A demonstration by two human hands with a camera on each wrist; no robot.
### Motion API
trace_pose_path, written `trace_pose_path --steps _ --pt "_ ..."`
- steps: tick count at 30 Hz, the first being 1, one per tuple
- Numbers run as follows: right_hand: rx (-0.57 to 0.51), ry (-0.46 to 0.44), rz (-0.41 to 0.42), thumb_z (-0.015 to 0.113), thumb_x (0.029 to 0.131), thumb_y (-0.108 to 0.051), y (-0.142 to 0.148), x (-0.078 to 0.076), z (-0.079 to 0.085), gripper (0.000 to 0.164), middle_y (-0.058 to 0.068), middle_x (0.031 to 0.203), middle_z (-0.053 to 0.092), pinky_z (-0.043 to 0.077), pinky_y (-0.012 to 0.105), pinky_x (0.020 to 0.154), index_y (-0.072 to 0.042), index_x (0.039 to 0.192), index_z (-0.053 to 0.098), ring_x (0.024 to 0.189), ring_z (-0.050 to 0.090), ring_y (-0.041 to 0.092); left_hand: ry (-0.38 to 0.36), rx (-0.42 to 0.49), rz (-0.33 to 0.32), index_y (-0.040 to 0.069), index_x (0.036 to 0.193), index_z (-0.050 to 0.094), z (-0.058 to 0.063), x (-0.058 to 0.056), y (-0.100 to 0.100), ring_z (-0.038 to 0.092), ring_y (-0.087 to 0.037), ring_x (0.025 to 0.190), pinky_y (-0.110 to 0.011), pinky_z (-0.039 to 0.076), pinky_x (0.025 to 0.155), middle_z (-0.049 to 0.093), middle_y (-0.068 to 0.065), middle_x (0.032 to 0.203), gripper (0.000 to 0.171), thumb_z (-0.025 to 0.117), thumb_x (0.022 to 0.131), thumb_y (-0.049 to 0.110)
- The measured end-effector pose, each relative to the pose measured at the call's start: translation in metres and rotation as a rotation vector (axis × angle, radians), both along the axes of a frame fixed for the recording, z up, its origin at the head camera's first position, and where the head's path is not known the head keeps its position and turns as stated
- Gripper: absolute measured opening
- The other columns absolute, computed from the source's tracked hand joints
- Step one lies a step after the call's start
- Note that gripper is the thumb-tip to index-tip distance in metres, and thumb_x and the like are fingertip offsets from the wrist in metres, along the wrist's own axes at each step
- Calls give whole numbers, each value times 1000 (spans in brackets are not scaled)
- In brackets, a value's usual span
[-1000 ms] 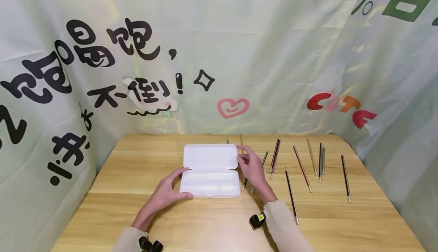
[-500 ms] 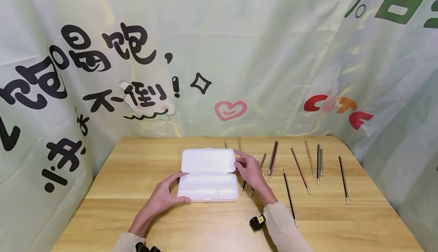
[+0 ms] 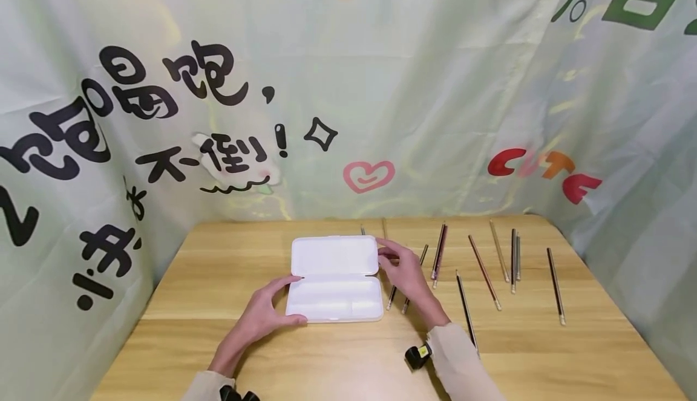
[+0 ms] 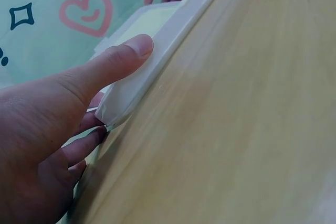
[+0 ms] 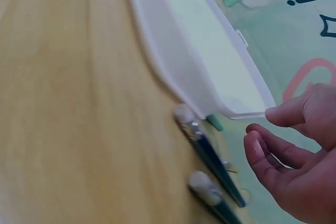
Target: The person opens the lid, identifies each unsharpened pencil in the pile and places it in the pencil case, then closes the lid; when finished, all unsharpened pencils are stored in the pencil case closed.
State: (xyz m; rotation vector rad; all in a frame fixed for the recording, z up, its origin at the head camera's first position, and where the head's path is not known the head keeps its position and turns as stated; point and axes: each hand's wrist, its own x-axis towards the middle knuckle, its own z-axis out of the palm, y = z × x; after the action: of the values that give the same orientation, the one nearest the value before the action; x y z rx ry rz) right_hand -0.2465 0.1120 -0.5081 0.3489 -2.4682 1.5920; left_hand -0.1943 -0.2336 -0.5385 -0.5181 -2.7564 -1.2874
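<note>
A white pencil case [image 3: 334, 298] lies opened out on the table, its lid [image 3: 334, 256] raised at the back. The shallow base shows nothing inside it. My left hand [image 3: 264, 310] grips the base's left end, thumb [image 4: 131, 51] on the front side and fingers round the back corner. At the lid's right edge, my right hand [image 3: 404, 271] holds the corner between thumb and forefinger; its other fingers [image 5: 273, 153] are bent below. Two pencils [image 5: 207, 150] lie close beside the case, partly hidden by the right hand in the head view.
Several more pencils lie scattered to the right, among them a black pencil [image 3: 467, 310], a red one [image 3: 484, 271] and another black one [image 3: 556, 286]. The wooden table [image 3: 218, 256] ends at a printed cloth curtain [image 3: 435, 98] behind and at both sides.
Both hands keep their places on the pencil case. The lid and base look much the same; the head view has shifted slightly.
</note>
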Motion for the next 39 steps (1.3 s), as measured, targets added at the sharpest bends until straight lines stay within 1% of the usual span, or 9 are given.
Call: trace_pose_path --steps 5,11,18,21,24,28,31,34,39 --pt "-24 -15 17 63 100 1 16 7 11 36 19 114 71 58 42 90 -1 135 64 108 67 33 8 -5 2 26 140 62 -2 0 2 52 -34 136 -59 41 110 59 -6 145 88 94 64 56" --pt "-19 -33 34 63 101 -2 44 16 19 36 24 118 69 58 32 87 -2 137 62 109 67 35 4 6 3 24 140 62 -2 -1 1 52 -38 135 -63 39 110 59 -10 145 87 94 65 54" --pt "43 57 4 65 101 -6 83 32 35 36 20 115 69 58 29 84 -1 136 61 106 67 37 22 7 -1 26 139 63 -5 -4 3 52 -34 136 -59 40 111 59 -6 145 87 94 64 56" --pt "98 111 -39 66 100 -6 101 37 42 36 17 111 69 55 21 85 -2 135 62 104 67 32 25 13 -5 27 139 63 -5 -3 2 53 -31 135 -57 42 111 60 -3 144 86 94 64 55" --pt "126 151 -99 67 100 -8 119 43 50 36 16 109 70 51 14 82 -4 135 63 100 67 19 24 19 5 27 138 63 -5 -2 1 53 -29 135 -56 42 111 61 -1 143 86 95 64 55" --pt "117 181 -166 67 100 -7 145 51 59 37 18 110 68 48 8 80 -3 136 62 98 62 2 22 14 5 27 139 63 -4 -1 1 53 -28 135 -56 42 111 61 0 143 86 94 64 56" --pt "96 189 -212 66 100 -7 163 52 61 38 18 110 66 46 7 80 0 137 61 98 59 -3 26 11 -2 25 139 62 -4 -1 1 53 -29 135 -57 41 111 61 -1 143 86 94 65 55" --pt "94 185 -284 68 99 -9 181 50 59 39 11 107 67 46 7 79 1 136 61 96 59 -4 29 13 -1 25 140 62 -4 -1 1 53 -30 135 -57 41 111 61 -2 143 86 94 66 55" --pt "83 102 -441 70 98 -14 213 50 46 41 -15 99 64 46 4 74 0 135 61 90 56 -9 25 15 -3 26 139 62 -4 1 0 53 -31 135 -59 41 110 60 -2 143 84 94 66 54"
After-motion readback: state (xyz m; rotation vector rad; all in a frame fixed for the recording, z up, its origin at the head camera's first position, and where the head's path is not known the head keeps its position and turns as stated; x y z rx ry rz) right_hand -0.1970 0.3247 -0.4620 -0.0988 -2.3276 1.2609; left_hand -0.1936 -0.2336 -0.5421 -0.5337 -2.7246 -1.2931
